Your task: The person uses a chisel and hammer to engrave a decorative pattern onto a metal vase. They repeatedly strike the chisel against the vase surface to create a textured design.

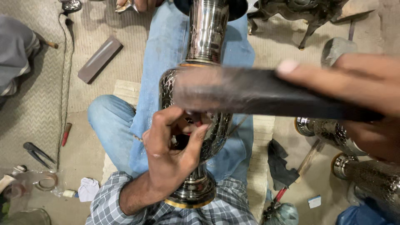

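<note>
A tall shiny metal vase (206,37) with engraved patterns lies along my lap over my jeans-clad leg (166,50), its gold-rimmed foot (192,196) toward my body. My left hand (171,150) rests on the vase's belly, fingers pinched around a small thin tool that is mostly hidden. My right hand (358,91) grips a long dark flat bar (258,93), blurred, held across the vase's shoulder.
A flat dark stone block (100,59) lies on the mat at upper left. Pliers (37,152) and a red-handled tool (66,133) lie left. Two more engraved vases (371,175) lie right, beside a dark rag (280,162). A metal animal figure (300,12) stands at the top.
</note>
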{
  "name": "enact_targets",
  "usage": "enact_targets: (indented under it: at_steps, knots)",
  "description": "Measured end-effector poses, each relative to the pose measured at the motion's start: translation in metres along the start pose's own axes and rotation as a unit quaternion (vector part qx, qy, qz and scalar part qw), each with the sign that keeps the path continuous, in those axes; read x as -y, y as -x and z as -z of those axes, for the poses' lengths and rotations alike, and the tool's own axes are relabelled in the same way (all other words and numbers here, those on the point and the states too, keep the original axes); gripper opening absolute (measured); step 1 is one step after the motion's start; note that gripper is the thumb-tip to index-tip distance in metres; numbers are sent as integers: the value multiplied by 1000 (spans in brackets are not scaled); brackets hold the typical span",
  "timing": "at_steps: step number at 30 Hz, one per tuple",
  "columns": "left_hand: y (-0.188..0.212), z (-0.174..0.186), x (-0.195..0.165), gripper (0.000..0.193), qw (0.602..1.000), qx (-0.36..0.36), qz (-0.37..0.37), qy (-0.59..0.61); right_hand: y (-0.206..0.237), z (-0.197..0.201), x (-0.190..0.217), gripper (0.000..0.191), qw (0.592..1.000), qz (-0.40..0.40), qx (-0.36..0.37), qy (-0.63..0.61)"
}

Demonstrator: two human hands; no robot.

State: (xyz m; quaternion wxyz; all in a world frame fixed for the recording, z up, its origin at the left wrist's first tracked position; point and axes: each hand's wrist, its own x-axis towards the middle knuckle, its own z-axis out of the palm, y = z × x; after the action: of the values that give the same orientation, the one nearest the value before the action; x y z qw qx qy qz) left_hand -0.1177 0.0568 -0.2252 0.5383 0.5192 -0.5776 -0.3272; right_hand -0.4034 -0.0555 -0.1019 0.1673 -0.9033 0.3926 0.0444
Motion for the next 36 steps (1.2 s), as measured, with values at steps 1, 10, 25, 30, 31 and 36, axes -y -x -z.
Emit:
enact_targets:
  at_steps: [1, 10, 25, 30, 31, 36]
  knots:
    - [-1, 0, 0, 37, 1000, 2, -8, -7, 1, 0, -1, 95, 1000, -6, -1, -3]
    - [-25, 4, -8, 36, 995, 91, -15, -38, 36, -15, -10, 89, 980, -125, -5, -153]
    - [-62, 2, 0, 47, 928, 346, -139, -5, 100, -110, 23, 89, 925, -250, -180, -221]
    - [-74, 0, 1, 51, 898, 407, -164, 12, 118, -153, 37, 72, 849, -298, -246, -360]
    - [-76, -2, 1, 51, 887, 444, -128, 8, 118, -162, 39, 76, 884, -259, -255, -294]
    - [-86, -8, 1, 48, 853, 478, -203, 50, 118, -213, 63, 66, 796, -221, -410, -385]
